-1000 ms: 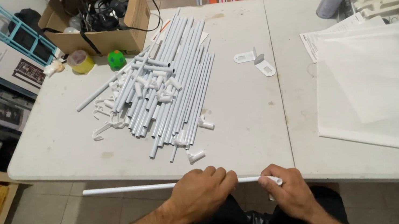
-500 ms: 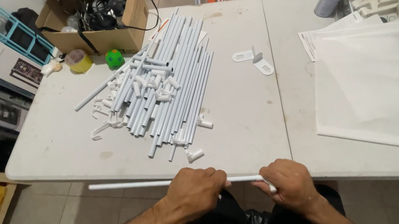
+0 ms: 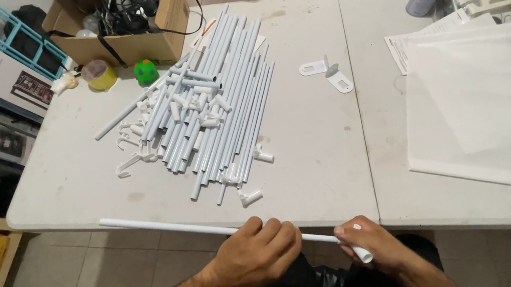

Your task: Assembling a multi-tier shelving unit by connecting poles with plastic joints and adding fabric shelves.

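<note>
My left hand [image 3: 256, 257] is closed around a long white tube [image 3: 165, 226], held level just off the near edge of the white table [image 3: 317, 174]. My right hand [image 3: 371, 249] grips the tube's right end, where a short white connector [image 3: 362, 254] sticks out between the fingers. The tube's free end reaches out to the left past the table edge. A pile of white tubes [image 3: 214, 105] with small white connectors mixed in lies on the table beyond my hands.
A cardboard box [image 3: 122, 20] of cables stands at the far left, with a yellow tape roll [image 3: 98, 74] and a green ball [image 3: 146, 71] beside it. Two white brackets [image 3: 327, 71] lie mid-table. White fabric [image 3: 500, 100] covers the right table. Shelves stand at left.
Both hands have moved slightly right and toward me with the tube. The right hand has turned so the connector end now shows below its fingers.
</note>
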